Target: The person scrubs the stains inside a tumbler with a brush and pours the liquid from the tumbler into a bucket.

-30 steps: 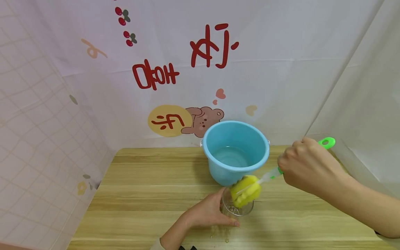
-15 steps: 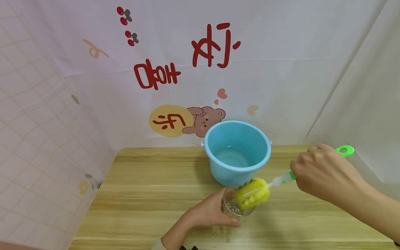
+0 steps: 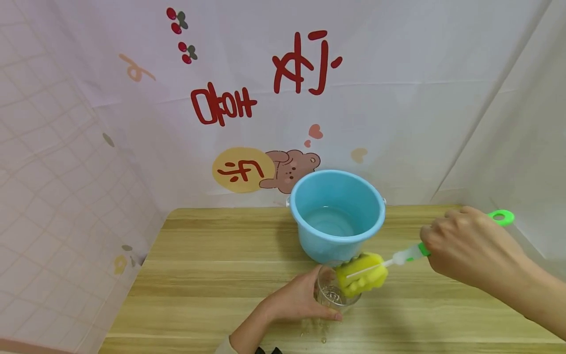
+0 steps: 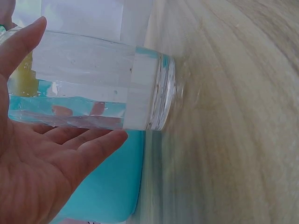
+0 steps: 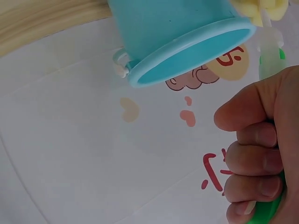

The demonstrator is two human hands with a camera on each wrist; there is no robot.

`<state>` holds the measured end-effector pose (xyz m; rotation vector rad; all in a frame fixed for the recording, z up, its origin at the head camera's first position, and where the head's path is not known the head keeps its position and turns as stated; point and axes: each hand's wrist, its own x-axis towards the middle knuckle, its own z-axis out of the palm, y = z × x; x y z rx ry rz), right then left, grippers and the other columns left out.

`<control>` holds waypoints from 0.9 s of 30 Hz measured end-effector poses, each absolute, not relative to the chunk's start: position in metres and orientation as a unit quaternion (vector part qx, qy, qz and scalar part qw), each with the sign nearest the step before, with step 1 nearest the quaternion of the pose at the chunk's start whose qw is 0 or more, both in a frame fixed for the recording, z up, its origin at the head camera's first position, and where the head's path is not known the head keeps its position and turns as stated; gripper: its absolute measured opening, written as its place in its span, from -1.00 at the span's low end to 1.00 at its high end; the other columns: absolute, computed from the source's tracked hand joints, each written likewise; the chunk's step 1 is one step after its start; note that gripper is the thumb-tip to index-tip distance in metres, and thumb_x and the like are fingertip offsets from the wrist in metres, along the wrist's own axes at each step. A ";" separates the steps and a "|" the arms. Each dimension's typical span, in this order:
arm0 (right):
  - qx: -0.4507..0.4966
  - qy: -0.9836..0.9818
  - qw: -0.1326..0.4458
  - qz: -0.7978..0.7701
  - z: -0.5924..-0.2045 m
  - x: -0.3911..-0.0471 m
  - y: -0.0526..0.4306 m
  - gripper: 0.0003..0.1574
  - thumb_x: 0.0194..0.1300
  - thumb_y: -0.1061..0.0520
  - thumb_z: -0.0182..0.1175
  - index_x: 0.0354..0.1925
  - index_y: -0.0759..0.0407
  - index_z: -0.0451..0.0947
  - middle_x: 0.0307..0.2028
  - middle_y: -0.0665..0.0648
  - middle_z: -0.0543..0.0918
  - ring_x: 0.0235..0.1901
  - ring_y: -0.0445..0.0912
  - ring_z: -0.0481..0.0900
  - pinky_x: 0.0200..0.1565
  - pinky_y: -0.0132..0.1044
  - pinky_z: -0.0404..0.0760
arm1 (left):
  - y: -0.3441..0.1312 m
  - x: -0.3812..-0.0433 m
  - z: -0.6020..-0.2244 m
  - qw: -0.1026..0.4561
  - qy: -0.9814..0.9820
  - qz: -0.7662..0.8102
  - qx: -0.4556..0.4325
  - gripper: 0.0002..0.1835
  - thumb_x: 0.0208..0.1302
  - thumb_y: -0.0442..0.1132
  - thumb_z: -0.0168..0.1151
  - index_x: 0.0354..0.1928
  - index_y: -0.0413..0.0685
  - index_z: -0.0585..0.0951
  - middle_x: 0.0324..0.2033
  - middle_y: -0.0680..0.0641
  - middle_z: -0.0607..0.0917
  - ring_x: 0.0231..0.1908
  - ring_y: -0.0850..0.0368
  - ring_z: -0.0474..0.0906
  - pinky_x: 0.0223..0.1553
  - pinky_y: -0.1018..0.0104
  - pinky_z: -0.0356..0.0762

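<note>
My left hand (image 3: 297, 298) holds a clear drinking glass (image 4: 93, 70) around its side, thumb opposite the fingers. The glass stands about upright, its base right at the tabletop, with water droplets on its wall. A cup brush with a yellow sponge head (image 3: 363, 276) is in my right hand (image 3: 475, 248), whose fingers curl round the green and white handle (image 3: 502, 217). The sponge head overlaps the right part of the glass's rim in the head view. Through the glass, in the left wrist view, yellow sponge (image 4: 25, 77) shows near the mouth.
Just behind the glass stands a light blue bucket (image 3: 325, 250) with water in it. Water drops (image 3: 324, 339) lie on the wooden table (image 3: 212, 255) before the left hand. A white printed cloth (image 3: 398, 123) hangs along the table's back edge.
My right hand has moved right and slightly toward me, drawing the sponge head rightward over the glass's rim. The left hand and glass stay in place; the head view shifts slightly.
</note>
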<state>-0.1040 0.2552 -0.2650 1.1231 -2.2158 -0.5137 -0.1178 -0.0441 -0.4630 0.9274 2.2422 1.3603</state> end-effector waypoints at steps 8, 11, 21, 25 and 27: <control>0.418 -0.839 0.303 -0.172 -0.267 -0.102 0.263 -0.75 -0.07 0.26 -0.56 -0.74 -0.01 -0.08 -0.74 -0.11 -0.10 -0.72 -0.21 -0.13 -0.61 -0.38 -0.11 | -0.045 -0.119 -0.462 0.183 0.793 0.480 0.328 -0.18 -0.14 0.24 0.46 0.19 0.35 0.29 0.07 0.17 0.49 0.04 0.28 0.42 -0.04 0.37 0.44; 0.414 -0.843 0.301 -0.166 -0.268 -0.101 0.266 -0.73 -0.04 0.25 -0.56 -0.74 -0.01 -0.08 -0.74 -0.11 -0.10 -0.72 -0.22 -0.14 -0.59 -0.38 -0.11 | -0.045 -0.118 -0.461 0.180 0.795 0.478 0.328 -0.18 -0.14 0.24 0.46 0.19 0.28 0.32 0.06 0.15 0.50 0.02 0.28 0.44 -0.04 0.38 0.44; 0.405 -0.846 0.318 -0.141 -0.274 -0.101 0.274 -0.74 -0.05 0.23 -0.53 -0.75 -0.03 -0.07 -0.74 -0.12 -0.10 -0.71 -0.23 -0.15 -0.62 -0.38 -0.13 | -0.045 -0.119 -0.459 0.188 0.793 0.483 0.321 -0.15 -0.14 0.23 0.47 0.20 0.15 0.33 0.05 0.08 0.52 0.00 0.24 0.46 -0.07 0.42 0.44; 0.393 -0.850 0.323 -0.139 -0.277 -0.101 0.279 -0.75 -0.05 0.22 -0.52 -0.75 -0.04 -0.08 -0.75 -0.13 -0.10 -0.70 -0.24 -0.17 -0.61 -0.37 -0.14 | -0.044 -0.119 -0.459 0.188 0.799 0.477 0.316 -0.15 -0.15 0.24 0.47 0.19 0.16 0.34 0.04 0.10 0.51 -0.05 0.24 0.47 -0.13 0.43 0.45; 0.391 -0.851 0.323 -0.138 -0.279 -0.100 0.281 -0.74 -0.02 0.21 -0.52 -0.75 -0.05 -0.09 -0.75 -0.13 -0.11 -0.69 -0.24 -0.17 -0.61 -0.38 -0.15 | -0.044 -0.118 -0.459 0.188 0.800 0.474 0.315 -0.15 -0.15 0.25 0.46 0.19 0.16 0.34 0.04 0.10 0.51 -0.08 0.24 0.47 -0.16 0.43 0.45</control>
